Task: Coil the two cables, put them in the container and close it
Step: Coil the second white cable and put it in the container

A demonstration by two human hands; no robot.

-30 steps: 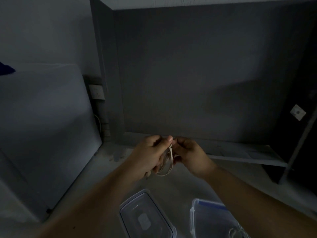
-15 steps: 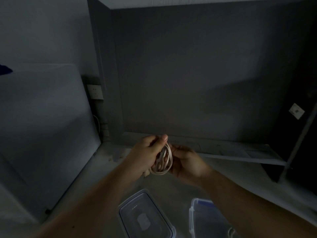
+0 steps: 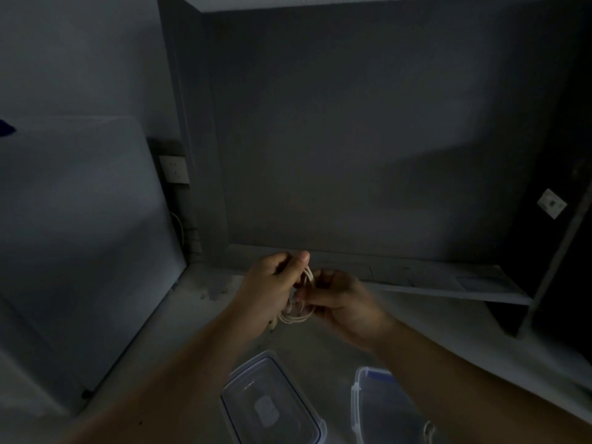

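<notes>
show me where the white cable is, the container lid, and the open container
white cable [image 3: 296, 318], head view, on the bottom loop of the coil hanging between both hands.
container lid [image 3: 272, 408], head view, on its clear flat centre panel.
open container [image 3: 381, 408], head view, on its clear inside near the left wall.

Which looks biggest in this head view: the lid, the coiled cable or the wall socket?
1. lid, though it lies nearest the camera, which inflates it.
2. coiled cable, partly hidden by both hands.
3. wall socket, though farther off, so ranks 2 and 3 are unsure.

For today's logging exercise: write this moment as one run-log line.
left hand: holds white cable coil | right hand: wrapping it | container: open | lid: off
</notes>
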